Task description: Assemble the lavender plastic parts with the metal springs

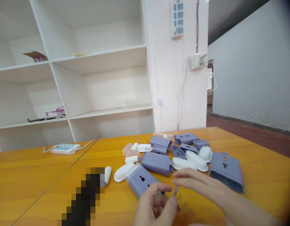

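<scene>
Here, at the bottom centre of the frame, the left hand (154, 205) curls its thumb and forefinger together around something small and clear, too small and see-through to name; just right of it the right hand (201, 185) lies low over the orange table (41, 175) with its fingers stretched out and nearly together, their tips pinching or touching a thin pale pin-like piece (175, 190) between the two hands, though I cannot tell whether that piece is truly clamped. Directly above the left hand, touching or almost touching its fingertips, lies a lavender housing (141, 181) with a dark slot on its face. Toward the centre right of the frame sits a scatter of matching parts: another lavender housing with a perforated side (156, 163), a larger lavender shell (226, 171) at the right, white oval caps (196, 160), and a white ribbed cap (123, 172) to the left of the near housing. By the look of it, the step in hand is the fitting of a small piece at the near housing; the next move calls for fine alignment with both hands close together. A white power strip (64, 148) lies at the middle left.
</scene>
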A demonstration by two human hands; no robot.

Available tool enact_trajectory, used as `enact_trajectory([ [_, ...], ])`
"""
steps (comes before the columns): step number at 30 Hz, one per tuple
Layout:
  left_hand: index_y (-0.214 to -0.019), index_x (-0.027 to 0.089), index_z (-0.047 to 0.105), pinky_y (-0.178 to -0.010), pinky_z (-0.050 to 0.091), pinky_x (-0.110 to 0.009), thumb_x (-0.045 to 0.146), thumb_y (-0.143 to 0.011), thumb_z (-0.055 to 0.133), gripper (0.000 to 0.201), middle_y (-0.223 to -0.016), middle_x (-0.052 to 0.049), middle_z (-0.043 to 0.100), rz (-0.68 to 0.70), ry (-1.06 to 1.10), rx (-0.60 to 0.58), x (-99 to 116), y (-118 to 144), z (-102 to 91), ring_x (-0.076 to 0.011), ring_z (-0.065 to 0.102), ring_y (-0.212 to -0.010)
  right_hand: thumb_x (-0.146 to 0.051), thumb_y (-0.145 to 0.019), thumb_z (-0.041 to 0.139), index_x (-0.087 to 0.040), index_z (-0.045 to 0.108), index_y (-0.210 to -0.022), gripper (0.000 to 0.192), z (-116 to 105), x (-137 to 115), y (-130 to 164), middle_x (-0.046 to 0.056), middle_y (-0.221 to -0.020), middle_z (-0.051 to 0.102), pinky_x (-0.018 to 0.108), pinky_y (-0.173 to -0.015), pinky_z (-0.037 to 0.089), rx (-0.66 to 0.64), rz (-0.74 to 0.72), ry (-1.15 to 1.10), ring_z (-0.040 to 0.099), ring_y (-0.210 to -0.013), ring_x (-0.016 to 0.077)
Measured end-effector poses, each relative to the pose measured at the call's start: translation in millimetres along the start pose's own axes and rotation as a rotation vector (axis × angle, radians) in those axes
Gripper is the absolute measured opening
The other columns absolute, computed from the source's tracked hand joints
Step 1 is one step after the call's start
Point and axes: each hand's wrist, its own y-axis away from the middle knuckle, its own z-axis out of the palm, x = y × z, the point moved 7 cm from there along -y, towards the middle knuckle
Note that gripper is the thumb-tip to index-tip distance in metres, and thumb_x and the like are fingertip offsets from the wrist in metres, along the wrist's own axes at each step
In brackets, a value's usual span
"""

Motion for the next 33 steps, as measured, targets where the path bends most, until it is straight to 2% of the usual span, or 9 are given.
enact_trajectory([
  [4,-0.116,0.008,0.066,-0.041,0.02,-0.018,0.071,-0.071,0.083,0.079,-0.082,-0.014,0.082,-0.048,0.04,0.026,16,-2,-14.4,-0.0019,0.036,-0.042,-0.062,-0.093,0.068,-0.048,0.058,-0.147,0.056,-2,18,15,-0.004,-0.155,0.061,0.044,-0.109,0.053,0.09,0.086,0.18,0.063,-0.138,0.0287],
  [10,-0.116,0.01,0.066,-0.04,0.029,-0.016,0.081,-0.064,0.081,0.089,-0.094,-0.015,0.08,-0.006,0.098,0.067,28,1,-21.9,-0.0019,0.042,-0.045,-0.044,-0.08,0.081,-0.018,0.072,-0.128,0.056,6,-29,-3,0.008,-0.122,0.082,0.037,-0.078,0.072,0.323,-0.207,0.554,0.083,-0.1,0.0301],
  [13,-0.117,0.014,0.063,-0.038,0.034,-0.018,0.082,-0.065,0.079,0.088,-0.099,-0.013,0.078,0.019,0.129,0.048,26,2,-15.7,-0.0043,0.045,-0.047,-0.035,-0.07,0.082,-0.017,0.073,-0.124,0.058,9,-47,-11,0.007,-0.115,0.084,0.045,-0.068,0.072,0.423,-0.274,0.716,0.084,-0.092,0.0316],
  [16,-0.115,0.016,0.066,-0.043,0.038,-0.017,0.077,-0.07,0.08,0.077,-0.105,-0.012,0.077,0.101,0.123,0.038,25,4,-11.2,-0.0064,0.053,-0.054,-0.041,-0.075,0.083,-0.021,0.075,-0.118,0.048,2,-50,-14,0.004,-0.108,0.085,0.055,-0.078,0.061,0.395,-0.349,0.726,0.082,-0.089,0.0343],
  [20,-0.116,0.016,0.067,-0.056,0.048,-0.019,0.077,-0.072,0.079,0.076,-0.113,-0.015,0.076,0.152,0.096,0.038,22,6,-8.9,-0.0093,0.06,-0.066,-0.055,-0.086,0.081,-0.026,0.07,-0.128,0.052,-19,-37,-11,0.004,-0.119,0.082,0.053,-0.114,0.032,0.291,-0.44,0.566,0.076,-0.106,0.0319],
  [23,-0.119,0.014,0.064,-0.055,0.048,-0.019,0.077,-0.073,0.078,0.079,-0.115,-0.018,0.075,0.137,0.08,0.027,21,5,-8.8,-0.0139,0.064,-0.074,-0.063,-0.083,0.084,-0.031,0.072,-0.129,0.057,-29,-7,-13,0.002,-0.118,0.081,0.042,-0.112,0.04,0.184,-0.311,0.2,0.074,-0.11,0.0259],
  [26,-0.122,0.014,0.058,-0.056,0.048,-0.021,0.067,-0.081,0.077,0.07,-0.114,-0.017,0.073,0.118,0.055,-0.008,23,4,-9.7,-0.0118,0.06,-0.07,-0.067,-0.084,0.08,-0.026,0.081,-0.099,0.043,-27,27,-16,0.003,-0.092,0.082,0.035,-0.08,0.054,0.168,-0.055,-0.085,0.075,-0.088,0.0253],
  [30,-0.127,0.016,0.05,-0.056,0.042,-0.022,0.054,-0.087,0.072,0.06,-0.11,-0.013,0.071,0.064,-0.065,-0.055,23,3,-12.4,-0.0132,0.059,-0.072,-0.06,-0.106,0.049,-0.022,0.076,-0.079,0.054,-15,53,-18,0.003,-0.077,0.078,0.032,-0.068,0.05,0.197,0.243,-0.217,0.071,-0.074,0.0224],
  [33,-0.13,0.017,0.048,-0.054,0.036,-0.022,0.052,-0.088,0.069,0.059,-0.106,-0.01,0.069,0.05,-0.115,-0.1,21,3,-10.2,-0.0127,0.055,-0.072,-0.063,-0.109,0.035,-0.021,0.075,-0.085,0.063,-2,63,-17,0.001,-0.063,0.073,0.031,-0.057,0.044,0.172,0.411,-0.342,0.066,-0.058,0.0203],
])
